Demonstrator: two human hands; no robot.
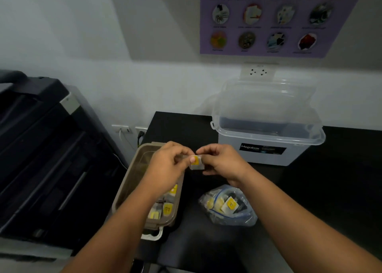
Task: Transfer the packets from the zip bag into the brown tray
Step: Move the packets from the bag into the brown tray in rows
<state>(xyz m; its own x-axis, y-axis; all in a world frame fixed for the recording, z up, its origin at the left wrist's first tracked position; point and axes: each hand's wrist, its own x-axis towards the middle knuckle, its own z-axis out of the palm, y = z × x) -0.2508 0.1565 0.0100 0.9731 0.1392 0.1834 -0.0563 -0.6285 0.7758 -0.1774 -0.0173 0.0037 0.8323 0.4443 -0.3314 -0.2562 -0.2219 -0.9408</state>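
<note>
Evidently mid-transfer, both hands pinched one small yellow-labelled packet point(197, 163) between them: the left hand point(165, 165) had thumb and fingertips curled on its left edge, and the right hand point(223, 163) gripped its right edge. They held it in the air, just over the far right rim of the brown tray point(128, 181). The next move probably called for the right hand to let go and the left to lower the packet into the tray. Three yellow-labelled packets showed in the single tray, with others possibly hidden under the forearm. The one zip bag point(244, 217), lying open on the black table point(310, 190), showed at least three more.
</note>
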